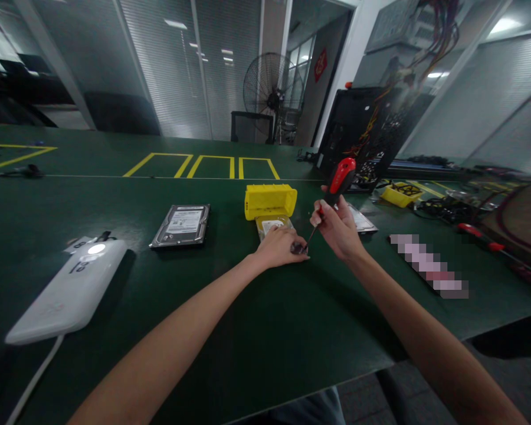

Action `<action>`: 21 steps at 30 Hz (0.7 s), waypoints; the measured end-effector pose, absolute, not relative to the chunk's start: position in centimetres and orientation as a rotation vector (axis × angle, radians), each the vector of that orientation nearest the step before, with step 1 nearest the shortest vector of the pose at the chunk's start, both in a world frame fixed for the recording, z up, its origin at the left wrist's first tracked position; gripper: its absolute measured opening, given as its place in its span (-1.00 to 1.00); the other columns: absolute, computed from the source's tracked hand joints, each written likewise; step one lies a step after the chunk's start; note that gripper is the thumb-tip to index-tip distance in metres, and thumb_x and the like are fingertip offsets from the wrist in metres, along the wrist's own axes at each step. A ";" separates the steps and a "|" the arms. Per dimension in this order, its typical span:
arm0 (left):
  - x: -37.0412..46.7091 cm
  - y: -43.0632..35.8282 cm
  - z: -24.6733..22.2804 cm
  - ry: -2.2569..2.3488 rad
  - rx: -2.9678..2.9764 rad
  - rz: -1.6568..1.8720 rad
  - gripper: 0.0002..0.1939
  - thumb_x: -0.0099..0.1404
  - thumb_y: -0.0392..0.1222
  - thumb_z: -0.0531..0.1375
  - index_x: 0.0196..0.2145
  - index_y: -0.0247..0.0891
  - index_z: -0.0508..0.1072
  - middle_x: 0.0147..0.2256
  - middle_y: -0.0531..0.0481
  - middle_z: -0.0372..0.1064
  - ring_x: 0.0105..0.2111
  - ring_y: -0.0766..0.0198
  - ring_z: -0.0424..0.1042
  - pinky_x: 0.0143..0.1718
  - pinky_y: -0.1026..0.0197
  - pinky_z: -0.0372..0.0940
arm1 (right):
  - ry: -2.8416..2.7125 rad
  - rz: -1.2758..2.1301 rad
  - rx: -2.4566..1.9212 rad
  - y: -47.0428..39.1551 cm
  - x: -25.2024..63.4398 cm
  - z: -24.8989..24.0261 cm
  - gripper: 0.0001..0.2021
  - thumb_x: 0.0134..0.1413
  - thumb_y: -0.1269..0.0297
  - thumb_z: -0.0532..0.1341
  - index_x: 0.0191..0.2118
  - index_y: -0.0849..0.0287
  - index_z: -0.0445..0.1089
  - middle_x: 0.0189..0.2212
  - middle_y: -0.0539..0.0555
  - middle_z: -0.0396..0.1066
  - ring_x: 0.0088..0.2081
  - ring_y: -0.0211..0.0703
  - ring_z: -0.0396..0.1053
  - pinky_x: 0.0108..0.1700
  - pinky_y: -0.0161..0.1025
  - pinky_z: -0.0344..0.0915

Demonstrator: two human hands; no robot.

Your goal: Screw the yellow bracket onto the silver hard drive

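Note:
My right hand (338,227) is closed round a red and black screwdriver (341,177), handle up and tilted. Its thin shaft slants down to the left, towards a small dark, shiny part (298,248). My left hand (279,247) has its fingers closed on that part, low over the green table. What the part is I cannot make out. Just beyond the left hand lies a hard drive (272,223) with a white label, half hidden by the hand. A yellow plastic bin (271,200) stands on its side behind it, open face towards me.
Another hard drive (181,225) lies to the left, near a white device (71,289) with a cable. Partly behind my right hand is a third drive (361,219). A blurred-out strip (427,265), a computer case (358,130) and a smaller yellow bin (400,195) are on the right.

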State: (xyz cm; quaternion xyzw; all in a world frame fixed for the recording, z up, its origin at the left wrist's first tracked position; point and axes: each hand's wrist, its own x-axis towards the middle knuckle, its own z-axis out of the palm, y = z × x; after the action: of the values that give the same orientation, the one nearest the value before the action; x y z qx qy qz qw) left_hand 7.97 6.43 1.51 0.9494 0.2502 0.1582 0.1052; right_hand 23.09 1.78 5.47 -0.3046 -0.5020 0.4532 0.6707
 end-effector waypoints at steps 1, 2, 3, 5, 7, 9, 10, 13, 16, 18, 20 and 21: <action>8.0 6.4 1.5 0.738 2.795 0.467 -0.67 0.26 0.13 0.19 -0.19 -0.13 0.53 -0.24 -0.04 0.38 -0.12 0.03 0.36 -0.08 0.00 0.15 | -1.138 1.022 -0.692 1.8 23.1 5.5 -0.61 0.06 0.29 0.26 0.03 -0.11 0.28 -0.41 -0.09 0.22 -0.48 -0.40 0.20 -0.38 -0.37 0.24; 8.0 6.5 1.5 0.740 2.795 0.467 -0.67 0.26 0.13 0.19 -0.19 -0.13 0.53 -0.24 -0.04 0.38 -0.12 0.03 0.36 -0.07 -0.01 0.15 | -1.147 1.020 -0.697 1.7 23.1 5.5 -0.62 0.06 0.28 0.26 0.02 -0.11 0.28 -0.41 -0.09 0.22 -0.48 -0.40 0.21 -0.38 -0.36 0.24; 8.0 6.5 1.4 0.743 2.794 0.466 -0.66 0.26 0.14 0.19 -0.19 -0.13 0.53 -0.24 -0.04 0.38 -0.12 0.03 0.36 -0.07 -0.01 0.15 | -1.156 1.016 -0.706 1.7 23.1 5.4 -0.62 0.06 0.28 0.26 0.02 -0.11 0.28 -0.41 -0.09 0.22 -0.48 -0.40 0.21 -0.38 -0.36 0.24; 8.0 6.5 1.4 0.745 2.793 0.461 -0.66 0.26 0.14 0.19 -0.18 -0.13 0.53 -0.24 -0.04 0.38 -0.12 0.03 0.36 -0.07 0.00 0.15 | -1.175 1.001 -0.725 1.8 23.2 5.4 -0.63 0.06 0.26 0.26 0.01 -0.10 0.28 -0.40 -0.09 0.22 -0.48 -0.39 0.21 -0.38 -0.34 0.25; 8.0 6.5 1.5 0.745 2.791 0.454 -0.67 0.26 0.13 0.19 -0.18 -0.13 0.53 -0.24 -0.04 0.38 -0.12 0.04 0.36 -0.07 0.00 0.15 | -1.186 0.992 -0.735 1.8 23.3 5.3 -0.63 0.06 0.24 0.26 0.01 -0.10 0.28 -0.40 -0.09 0.22 -0.48 -0.38 0.21 -0.38 -0.33 0.26; 8.0 6.5 1.6 0.747 2.791 0.444 -0.67 0.26 0.12 0.20 -0.19 -0.14 0.53 -0.23 -0.04 0.38 -0.11 0.04 0.36 -0.07 0.01 0.15 | -1.181 0.999 -0.722 1.8 23.3 5.2 -0.63 0.05 0.24 0.27 0.01 -0.09 0.28 -0.40 -0.09 0.23 -0.48 -0.39 0.21 -0.38 -0.34 0.25; 8.1 6.4 1.6 0.750 2.792 0.443 -0.68 0.26 0.12 0.20 -0.19 -0.14 0.53 -0.23 -0.05 0.39 -0.11 0.04 0.36 -0.07 0.00 0.15 | -1.175 1.007 -0.707 1.9 23.2 5.2 -0.64 0.05 0.25 0.27 0.00 -0.09 0.29 -0.41 -0.09 0.23 -0.49 -0.40 0.21 -0.39 -0.35 0.25; 8.1 6.4 1.5 0.755 2.796 0.458 -0.68 0.25 0.13 0.20 -0.20 -0.13 0.53 -0.24 -0.04 0.39 -0.11 0.04 0.36 -0.07 0.00 0.15 | -1.158 1.023 -0.671 1.8 23.1 5.2 -0.65 0.05 0.28 0.28 -0.02 -0.07 0.30 -0.42 -0.10 0.26 -0.49 -0.42 0.23 -0.40 -0.38 0.23; 8.1 6.5 1.3 0.753 2.796 0.483 -0.67 0.25 0.14 0.20 -0.20 -0.13 0.53 -0.24 -0.04 0.39 -0.11 0.03 0.36 -0.07 0.00 0.15 | -1.149 1.023 -0.681 1.7 23.1 5.2 -0.65 0.02 0.30 0.30 -0.04 -0.05 0.28 -0.43 -0.12 0.27 -0.50 -0.43 0.23 -0.41 -0.38 0.23; 8.1 6.5 1.2 0.745 2.794 0.496 -0.67 0.25 0.14 0.20 -0.20 -0.13 0.53 -0.24 -0.04 0.39 -0.11 0.03 0.37 -0.08 0.00 0.15 | -1.140 1.009 -0.708 1.7 23.1 5.2 -0.63 -0.02 0.31 0.32 -0.08 -0.03 0.26 -0.43 -0.13 0.28 -0.52 -0.44 0.22 -0.45 -0.39 0.21; 8.1 6.6 1.2 0.738 2.790 0.500 -0.67 0.26 0.14 0.19 -0.20 -0.13 0.53 -0.25 -0.03 0.39 -0.12 0.04 0.37 -0.09 0.01 0.15 | -1.144 0.976 -0.738 1.6 23.1 5.2 -0.62 -0.06 0.33 0.33 -0.12 -0.03 0.22 -0.42 -0.14 0.28 -0.55 -0.45 0.21 -0.52 -0.40 0.16; 8.1 6.6 1.1 0.736 2.789 0.498 -0.67 0.26 0.14 0.19 -0.20 -0.13 0.53 -0.25 -0.03 0.39 -0.12 0.05 0.37 -0.09 0.02 0.15 | -1.152 0.951 -0.750 1.6 23.1 5.2 -0.62 -0.07 0.34 0.33 -0.15 -0.03 0.19 -0.41 -0.15 0.29 -0.56 -0.46 0.21 -0.55 -0.41 0.11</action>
State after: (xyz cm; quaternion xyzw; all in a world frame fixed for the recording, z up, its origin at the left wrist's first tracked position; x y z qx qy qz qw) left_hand 8.07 6.58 1.14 0.9473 0.2501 0.1691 0.1072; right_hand 23.13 1.59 5.20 -0.3329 -0.5110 0.4221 0.6707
